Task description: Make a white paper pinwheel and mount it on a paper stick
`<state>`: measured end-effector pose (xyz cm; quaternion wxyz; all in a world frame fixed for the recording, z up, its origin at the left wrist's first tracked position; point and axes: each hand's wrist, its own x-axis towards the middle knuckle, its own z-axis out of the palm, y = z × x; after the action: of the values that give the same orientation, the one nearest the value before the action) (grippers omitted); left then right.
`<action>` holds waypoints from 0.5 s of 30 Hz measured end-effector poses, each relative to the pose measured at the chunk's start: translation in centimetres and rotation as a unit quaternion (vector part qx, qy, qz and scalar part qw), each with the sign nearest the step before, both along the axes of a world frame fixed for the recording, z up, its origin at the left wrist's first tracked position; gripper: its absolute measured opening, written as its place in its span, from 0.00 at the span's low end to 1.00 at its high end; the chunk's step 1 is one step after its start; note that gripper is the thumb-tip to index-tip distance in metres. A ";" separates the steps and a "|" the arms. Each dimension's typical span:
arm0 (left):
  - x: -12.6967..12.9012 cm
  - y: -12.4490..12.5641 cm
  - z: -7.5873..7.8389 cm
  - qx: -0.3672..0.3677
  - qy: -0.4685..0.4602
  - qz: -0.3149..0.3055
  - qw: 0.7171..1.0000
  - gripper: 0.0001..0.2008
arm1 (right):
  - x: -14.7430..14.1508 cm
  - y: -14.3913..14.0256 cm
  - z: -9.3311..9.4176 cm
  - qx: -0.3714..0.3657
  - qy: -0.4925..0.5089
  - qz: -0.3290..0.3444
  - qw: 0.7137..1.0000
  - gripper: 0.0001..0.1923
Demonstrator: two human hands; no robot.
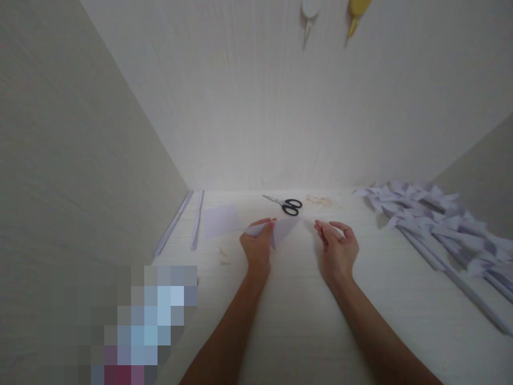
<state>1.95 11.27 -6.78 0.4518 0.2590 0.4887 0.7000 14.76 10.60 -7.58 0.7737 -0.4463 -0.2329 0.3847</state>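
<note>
Pinching paper [284, 231] with left hand [257, 248], holding right hand [340, 251] bunched — can't tell if empty! Looks light, easily creased — best gripped by edges.

Pale back wall [240, 107], white pointed object [309, 9] and yellow pointed object [357, 9] high against it, grey panel [60, 149] at left

Illumination: dim, diffuse, low contrast. Table [294, 289] is brightest near the back wall [256, 117]; left wall [72, 160] and right wall [487, 171] are darker. Soft shadow borders the right hand [340, 250]. Pinwheels [435, 219] lack sharp detail. Mosaic blocks [156, 321] obscure the lower left.
</note>
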 end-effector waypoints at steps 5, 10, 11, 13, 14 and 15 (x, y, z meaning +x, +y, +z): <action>1.7 -0.8 0.3 -0.010 -0.009 -0.086 0.996 0.12 | -2.1 -0.5 0.3 -0.015 -0.007 0.161 0.987 0.09; 1.9 -1.2 0.8 -0.037 -0.004 -0.124 0.992 0.13 | -2.3 -0.7 0.1 -0.035 -0.047 0.195 0.979 0.07; 1.9 -1.2 0.8 -0.037 -0.005 -0.124 0.992 0.13 | -2.3 -0.7 0.1 -0.036 -0.066 0.186 0.980 0.06; 1.8 -1.2 0.7 -0.033 -0.005 -0.116 0.993 0.13 | -2.1 -0.8 0.1 -0.040 -0.115 0.171 0.978 0.05; 1.8 -1.2 0.7 -0.029 0.000 -0.111 0.993 0.12 | -2.1 -0.8 0.2 -0.043 -0.139 0.167 0.975 0.05; 1.8 -1.1 0.6 -0.026 0.007 -0.107 0.994 0.11 | -2.0 -0.8 0.3 -0.044 -0.156 0.163 0.973 0.05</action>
<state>3.78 10.15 -6.16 0.5277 0.3027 0.4791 0.6327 12.75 9.79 -7.33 0.6338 -0.4908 -0.4034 0.4412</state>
